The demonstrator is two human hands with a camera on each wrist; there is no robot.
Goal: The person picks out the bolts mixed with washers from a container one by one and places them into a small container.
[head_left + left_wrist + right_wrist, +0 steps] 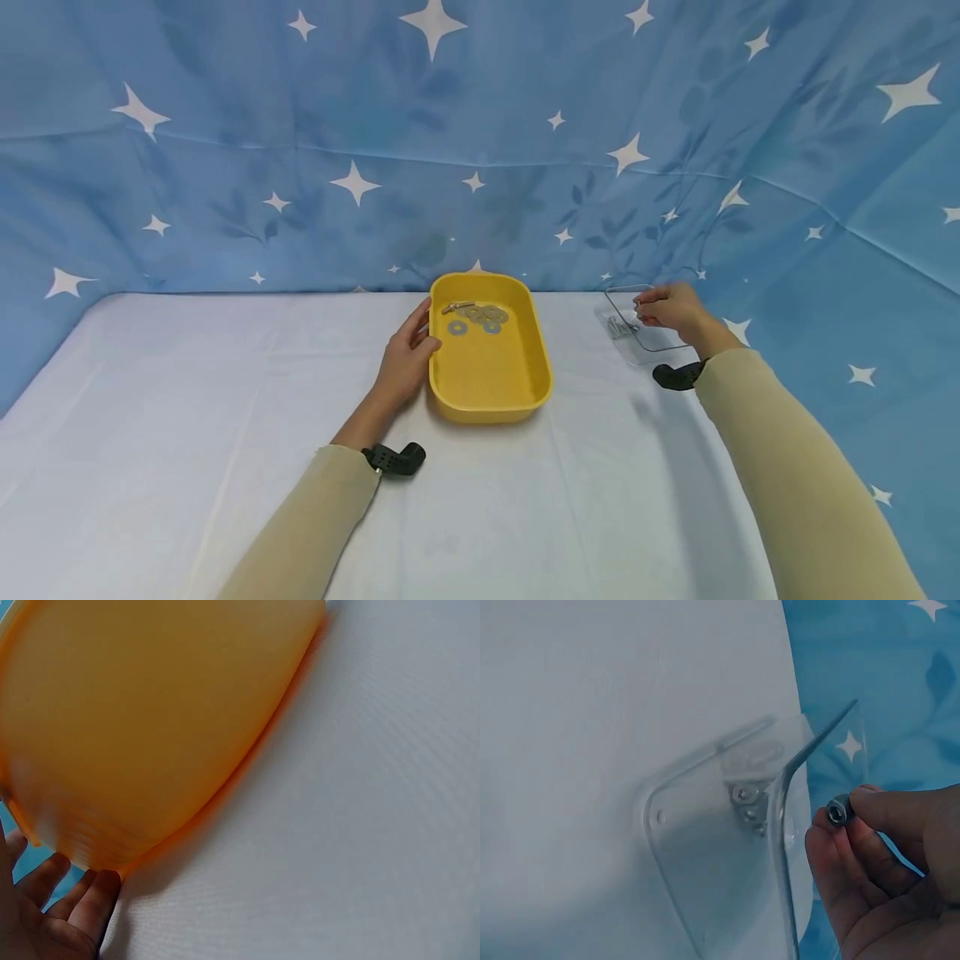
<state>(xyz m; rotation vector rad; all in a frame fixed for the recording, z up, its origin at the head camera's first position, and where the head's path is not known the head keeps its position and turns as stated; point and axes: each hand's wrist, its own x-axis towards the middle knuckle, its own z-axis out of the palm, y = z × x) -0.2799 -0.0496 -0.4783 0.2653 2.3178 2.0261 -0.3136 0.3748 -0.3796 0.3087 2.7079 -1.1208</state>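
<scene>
A yellow plastic tray [491,375] lies on the white cloth at the middle. It holds several flat washers [457,328] and a bolt [459,307] near its far end. My left hand [407,360] holds the tray's left side, the thumb at the rim and the fingers against the outer wall. In the left wrist view the fingertips [101,889] touch that wall. On the right, my right hand [675,312] pinches a socket-head bolt [838,811] between thumb and fingers, above a clear plastic box [705,862]. More small hardware [748,806] lies in the box.
White cloth [187,442] covers the table. A blue star-patterned curtain [480,167] hangs right behind it and along the right side. The clear box stands near the far right edge; its walls are hard to make out.
</scene>
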